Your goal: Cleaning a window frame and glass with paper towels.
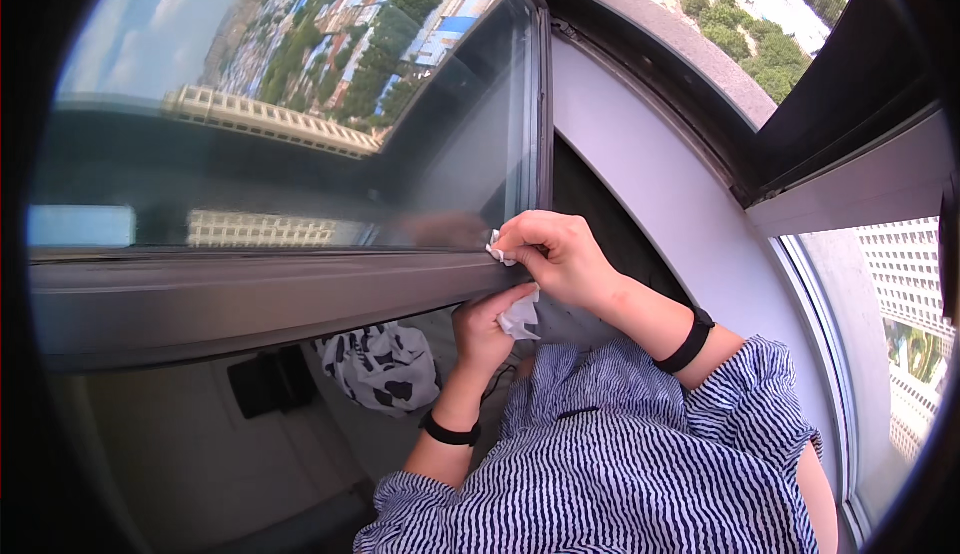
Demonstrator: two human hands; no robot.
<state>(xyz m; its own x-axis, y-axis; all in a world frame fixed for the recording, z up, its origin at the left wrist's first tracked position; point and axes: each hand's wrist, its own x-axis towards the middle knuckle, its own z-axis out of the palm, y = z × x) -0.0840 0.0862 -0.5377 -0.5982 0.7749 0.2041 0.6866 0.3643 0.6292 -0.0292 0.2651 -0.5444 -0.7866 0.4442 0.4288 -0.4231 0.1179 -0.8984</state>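
My right hand (559, 254) pinches a small crumpled white tissue (498, 248) between thumb and fingers. It presses the tissue to the lower corner of a window sash, where the glass pane (300, 179) meets the dark frame (262, 295). Just below, my left hand (484, 329) is raised against the underside of that frame and holds another white tissue (520, 317), which hangs out beside the palm. Some of the left fingers are hidden by the frame. A faint reflection of the right hand shows in the glass.
The sash stands swung out in front of me. A pale window sill (637, 141) curves along the right beside a dark fixed frame (675, 103). Below the sash lie a black-and-white patterned cloth bundle (382, 370) and a dark object (271, 381). Another window (892, 314) is at far right.
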